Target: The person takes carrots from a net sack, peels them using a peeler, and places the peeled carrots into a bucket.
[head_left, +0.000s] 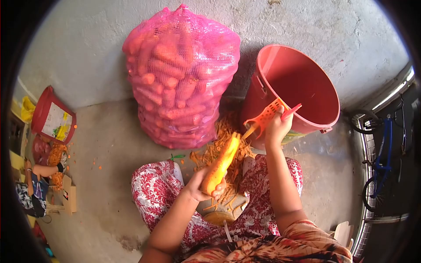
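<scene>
My left hand [198,186] is wrapped round the thick lower end of a carrot [222,165], which points up and away from me. Most of the carrot's surface looks bright yellow-orange and peeled. In my right hand [278,128] is an orange plastic peeler [266,115] with a perforated, flat body. A strip of peel hangs from it near the carrot's far tip. Carrot peelings [226,136] lie heaped on the floor between my legs, below both hands. Beyond my hands stands a pink mesh sack [180,83] full of carrots.
A large red bucket [253,98] stands tilted beside the sack, at the wall. On the far left are another red bucket [47,115], a bag of orange pieces [57,155] and another person's leg [45,170]. A blue bicycle [384,160] is at right.
</scene>
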The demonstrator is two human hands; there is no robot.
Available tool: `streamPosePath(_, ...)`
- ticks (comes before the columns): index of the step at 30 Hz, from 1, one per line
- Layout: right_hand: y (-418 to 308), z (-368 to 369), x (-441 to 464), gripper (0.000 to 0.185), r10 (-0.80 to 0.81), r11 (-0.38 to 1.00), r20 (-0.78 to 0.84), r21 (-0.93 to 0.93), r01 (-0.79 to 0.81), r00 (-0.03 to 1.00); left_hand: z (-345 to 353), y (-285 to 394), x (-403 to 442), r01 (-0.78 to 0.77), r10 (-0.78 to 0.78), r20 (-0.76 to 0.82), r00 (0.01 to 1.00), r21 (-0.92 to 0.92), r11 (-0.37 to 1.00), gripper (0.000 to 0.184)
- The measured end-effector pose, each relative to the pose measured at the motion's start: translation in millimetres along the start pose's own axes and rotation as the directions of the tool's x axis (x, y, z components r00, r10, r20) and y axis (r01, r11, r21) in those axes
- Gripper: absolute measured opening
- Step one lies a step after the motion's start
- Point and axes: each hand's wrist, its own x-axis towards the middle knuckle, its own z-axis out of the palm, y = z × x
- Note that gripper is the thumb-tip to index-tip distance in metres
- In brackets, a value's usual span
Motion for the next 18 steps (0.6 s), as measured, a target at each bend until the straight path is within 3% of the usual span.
streamPosePath(3,-19,-1,-26,0.013,-0.147,0.988,0.137,0.059,0.14,0.98,-5,1,6,-0.124,0.153,-0.21,0.966,0.145,0.982,0.04)
streamPosePath(4,-15,2,-36,0.013,-0.19,0.976,0.16,0.138,0.169,0.969,-8,1,9,-0.157,0.176,-0.244,0.954,0.097,0.983,0.04)
streamPosePath(5,-17,-1,-48,0.013,-0.055,0.988,0.259,0.156,0.014,0.964,-10,3,11,-0.15,0.178,-0.285,0.942,0.12,0.981,0.04)
streamPosePath(8,-18,-2,-79,0.012,0.045,0.988,0.431,0.111,-0.102,0.901,-7,4,15,-0.116,0.183,-0.424,0.887,0.18,0.977,0.04)
streamPosePath(9,-22,-1,-85,0.011,0.045,0.992,0.471,0.087,-0.097,0.881,-7,4,14,-0.098,0.167,-0.417,0.893,0.182,0.978,0.04)
streamPosePath(10,-29,2,-88,0.01,-0.108,0.993,0.47,0.091,0.073,0.876,-8,5,12,-0.079,0.15,-0.41,0.899,0.184,0.98,0.041)
streamPosePath(11,-29,1,-92,0.01,-0.048,0.996,0.501,0.09,0.003,0.864,-8,5,10,-0.06,0.132,-0.404,0.905,0.186,0.981,0.041)
streamPosePath(13,-34,-1,-90,0.01,-0.026,1.0,0.543,0.028,0.013,0.839,-15,6,10,-0.036,0.07,-0.261,0.963,0.133,0.99,0.041)
streamPosePath(16,-18,5,-83,0.008,-0.134,0.991,0.427,0.071,0.114,0.894,-18,7,8,-0.011,0.042,-0.156,0.987,0.192,0.981,0.04)
streamPosePath(17,-5,6,-71,0.007,-0.098,0.994,0.388,0.004,0.105,0.917,-18,7,8,-0.006,0.04,-0.141,0.989,0.234,0.972,0.039)
streamPosePath(18,8,10,-52,0.006,-0.2,0.977,0.267,-0.012,0.211,0.943,-17,7,7,-0.005,0.037,-0.131,0.991,0.241,0.97,0.039)
